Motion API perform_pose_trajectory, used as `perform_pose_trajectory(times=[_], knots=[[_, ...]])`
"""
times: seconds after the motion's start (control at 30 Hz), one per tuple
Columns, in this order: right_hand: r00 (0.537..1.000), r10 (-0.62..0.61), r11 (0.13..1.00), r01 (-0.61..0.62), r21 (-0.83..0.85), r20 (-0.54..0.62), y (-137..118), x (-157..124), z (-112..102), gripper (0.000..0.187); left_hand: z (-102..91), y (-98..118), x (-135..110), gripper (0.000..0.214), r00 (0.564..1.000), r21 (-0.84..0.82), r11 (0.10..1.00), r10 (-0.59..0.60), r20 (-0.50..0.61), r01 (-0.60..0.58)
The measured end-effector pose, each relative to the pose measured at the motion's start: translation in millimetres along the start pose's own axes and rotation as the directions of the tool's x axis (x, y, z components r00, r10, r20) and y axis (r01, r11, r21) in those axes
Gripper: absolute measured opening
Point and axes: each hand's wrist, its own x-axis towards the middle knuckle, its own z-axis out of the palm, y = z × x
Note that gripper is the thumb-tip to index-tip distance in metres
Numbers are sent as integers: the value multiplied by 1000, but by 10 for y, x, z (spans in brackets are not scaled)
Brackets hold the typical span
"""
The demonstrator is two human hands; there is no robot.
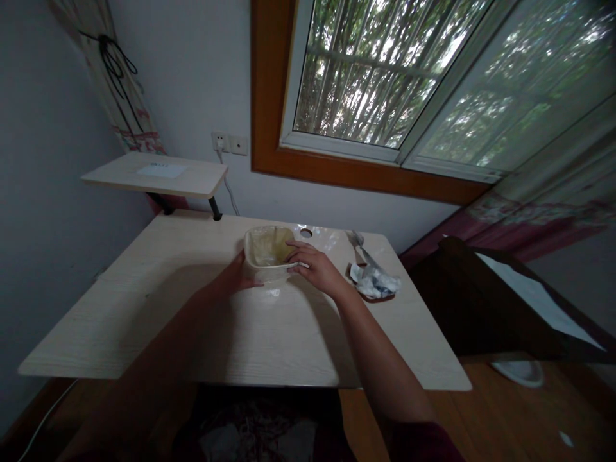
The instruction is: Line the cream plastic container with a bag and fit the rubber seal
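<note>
At centre frame, my left hand (240,274) cups a tub (272,276), half-curled; my right hand (312,264), fingers bent, grips its right rim. It looks light, thin, slightly flexible: best held by opposite sides.

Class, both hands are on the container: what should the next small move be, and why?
Perhaps firm the hold of the right fingers: they reach over the rim, while the left hand holds the container lower down, so the grip seems uneven.

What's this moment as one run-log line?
left hand: holds cream container, left side | right hand: grips its right rim | mouth: upward | desk right side: white crumpled bundle
</note>
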Motion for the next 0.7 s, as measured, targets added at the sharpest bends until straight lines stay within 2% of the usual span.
perform_pose_trajectory(times=[0.1,0.17,0.27,0.37,0.43,0.53,0.7], knots=[[999,-26,999,25,-30,-27,11,-20,27,7,-129,68,-8,115,999,17,1000,3,45,-4],[998,-43,997,40,-60,-42,12,-44,45,8,-283,151,-30,103,999,70,997,-46,11,45],[997,-55,993,48,-112,-61,-3,-92,69,13,-529,315,-48,75,978,120,978,-152,-147,170],[993,-80,986,67,-155,-84,-26,-153,101,17,-667,527,-8,40,917,90,968,-190,-350,235],[992,-91,982,74,-176,-88,-41,-200,133,18,-667,689,43,28,887,32,956,-258,-383,291],[992,-93,975,74,-210,-82,-61,-272,194,21,-567,917,113,33,872,-94,910,-415,-261,405],[994,-84,965,62,-255,-75,-84,-350,260,21,-368,1079,142,33,864,-52,888,-456,-210,456]])
